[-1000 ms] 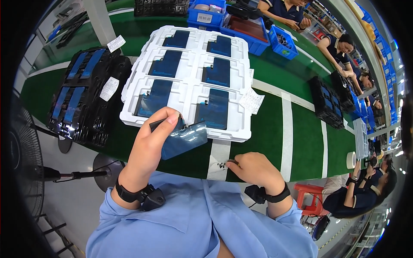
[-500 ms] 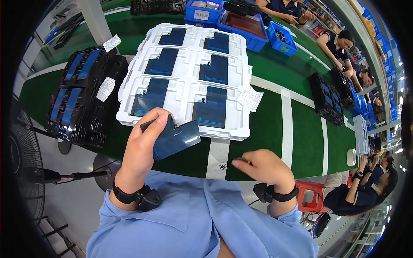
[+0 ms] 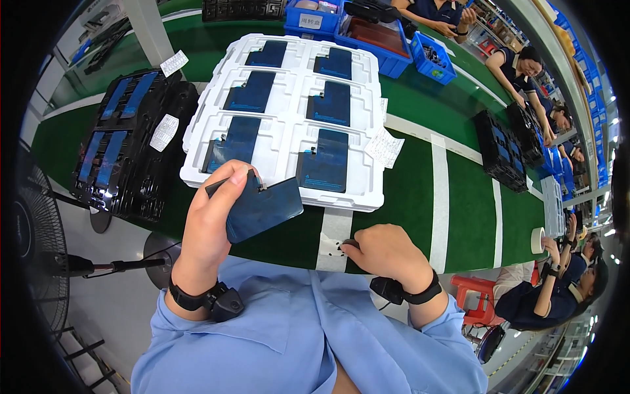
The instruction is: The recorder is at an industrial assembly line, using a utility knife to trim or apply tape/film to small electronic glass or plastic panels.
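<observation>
My left hand (image 3: 213, 207) grips a flat, dark blue battery pack (image 3: 268, 211) by its notched end, thumb on top, and holds it tilted in front of the tray's near edge. A small tab shows at the notch. The white moulded tray (image 3: 268, 148) carries several like battery packs (image 3: 323, 161) in two columns. My right hand (image 3: 392, 256) is closed, its fingertips at a white strip (image 3: 333, 261) on the table edge that bears small black bits. A small dark thing shows at those fingertips; its kind I cannot make out.
Black trays (image 3: 118, 148) with blue strips stand at the left, paper slips on them. Blue bins (image 3: 387, 62) line the back. A paper slip (image 3: 384, 148) hangs at the white tray's right side. A tape roll (image 3: 537, 240) and co-workers (image 3: 518, 65) are at the right.
My right hand has moved left to the white strip, its fingertips coming down by the black bits. The battery pack in my left hand has shifted only slightly.
</observation>
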Demonstrator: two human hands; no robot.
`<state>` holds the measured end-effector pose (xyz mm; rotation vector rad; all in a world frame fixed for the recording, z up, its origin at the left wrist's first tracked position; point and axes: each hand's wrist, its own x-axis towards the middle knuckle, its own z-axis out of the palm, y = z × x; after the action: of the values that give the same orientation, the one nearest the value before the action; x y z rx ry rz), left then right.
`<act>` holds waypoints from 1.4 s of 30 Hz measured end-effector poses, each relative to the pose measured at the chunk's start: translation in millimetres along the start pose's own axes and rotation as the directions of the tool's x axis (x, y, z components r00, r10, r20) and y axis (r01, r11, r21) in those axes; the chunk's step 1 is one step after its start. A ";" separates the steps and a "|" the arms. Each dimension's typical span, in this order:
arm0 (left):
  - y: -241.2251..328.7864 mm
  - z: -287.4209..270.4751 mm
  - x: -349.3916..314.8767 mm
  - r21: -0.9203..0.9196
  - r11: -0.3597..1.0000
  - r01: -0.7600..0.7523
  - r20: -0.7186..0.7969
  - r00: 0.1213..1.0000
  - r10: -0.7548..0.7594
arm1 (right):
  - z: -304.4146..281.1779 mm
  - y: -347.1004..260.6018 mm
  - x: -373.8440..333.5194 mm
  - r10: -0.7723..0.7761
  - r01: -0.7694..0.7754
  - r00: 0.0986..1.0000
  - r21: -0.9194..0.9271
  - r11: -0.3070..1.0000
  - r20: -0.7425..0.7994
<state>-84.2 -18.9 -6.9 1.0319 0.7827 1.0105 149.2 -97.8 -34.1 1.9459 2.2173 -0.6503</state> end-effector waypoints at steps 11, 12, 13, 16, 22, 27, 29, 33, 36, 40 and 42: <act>15.4 -28.6 15.1 -0.457 0.890 0.005 -0.161 0.983 -0.088 | -8.4 24.6 -6.3 0.057 -0.040 0.997 0.292 0.956 -0.050; 18.6 -37.9 17.0 -0.475 0.879 0.028 -0.048 0.997 -0.058 | -6.4 29.1 -10.0 0.113 -0.049 0.986 0.431 0.901 -0.124; 22.4 -38.0 19.0 -0.448 0.894 -0.020 -0.140 0.989 -0.048 | -3.9 31.8 -10.2 0.123 -0.037 0.978 0.444 0.895 -0.166; 34.4 -35.9 29.8 -0.390 0.918 -0.078 -0.252 0.967 -0.025 | -8.6 38.0 -17.0 0.249 -0.217 0.967 0.368 0.904 -0.043; 67.0 -54.0 104.3 -0.443 0.886 -0.141 -0.268 0.963 0.020 | 10.2 50.9 -30.7 0.357 -0.227 0.921 0.531 0.817 -0.157; 79.6 -54.1 166.6 -0.117 0.989 -0.087 -0.078 0.994 0.078 | 32.5 59.0 -29.9 0.371 -0.125 0.873 0.591 0.797 -0.315; 69.9 -56.3 183.9 0.052 0.999 -0.016 -0.097 0.995 0.021 | 32.7 55.3 -27.8 0.398 -0.145 0.863 0.602 0.785 -0.311; 51.8 -52.6 179.1 0.215 0.971 0.102 -0.115 0.990 -0.079 | 38.0 58.0 -28.4 0.429 -0.148 0.842 0.626 0.765 -0.326; 44.5 -46.8 165.7 0.257 0.951 0.171 -0.132 0.981 -0.140 | 34.6 56.3 -29.9 0.433 -0.143 0.836 0.628 0.765 -0.337; 44.8 -43.6 152.0 0.391 0.905 0.170 -0.106 0.985 -0.139 | 24.8 51.1 -26.6 0.434 -0.183 0.849 0.603 0.776 -0.301; 43.5 -45.3 148.6 0.517 0.847 0.124 -0.076 0.992 -0.098 | 24.7 51.4 -25.0 0.435 -0.202 0.851 0.581 0.788 -0.293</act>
<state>-85.0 141.5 9.8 1.4104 1.1827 0.7336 198.5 -126.3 -59.4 2.9159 1.9323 -0.9485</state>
